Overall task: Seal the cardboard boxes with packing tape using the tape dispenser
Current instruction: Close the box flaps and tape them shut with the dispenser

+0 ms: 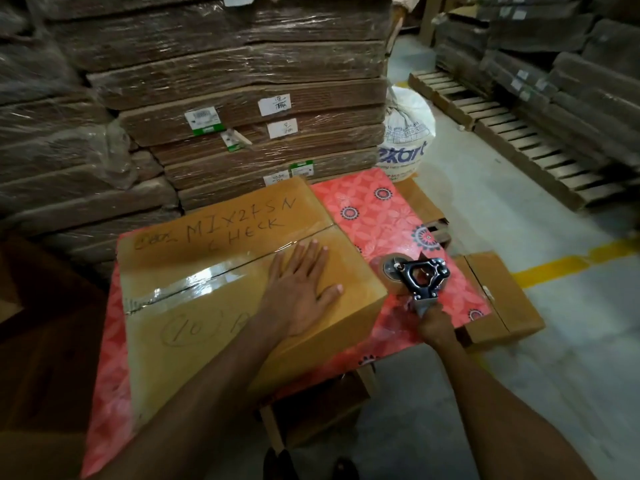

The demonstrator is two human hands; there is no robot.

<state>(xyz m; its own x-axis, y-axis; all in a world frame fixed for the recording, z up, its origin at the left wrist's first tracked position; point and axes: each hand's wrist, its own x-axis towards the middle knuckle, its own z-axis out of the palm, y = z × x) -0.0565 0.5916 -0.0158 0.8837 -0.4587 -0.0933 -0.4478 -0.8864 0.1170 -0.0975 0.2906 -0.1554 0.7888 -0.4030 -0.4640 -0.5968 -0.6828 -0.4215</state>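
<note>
One large brown cardboard box [221, 271], marked by hand "CHECK", with shiny clear tape [194, 285] along its seam, lies under the flat left hand [298, 289], fingers straight. Just right of it, the right hand [433, 323] is curled round the handle of the one metal tape dispenser [417, 278], over the pink flowered table [381, 209]. A second, smaller box [502, 306] stands right of this grip.

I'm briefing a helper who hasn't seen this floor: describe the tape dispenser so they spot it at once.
Find the table with the pink flowered cover; a large cardboard box lies on it under the flat left hand. Right of that box, the right hand grips the tape dispenser by its handle. It is the only shiny metal thing, carrying a roll of tape.
</note>
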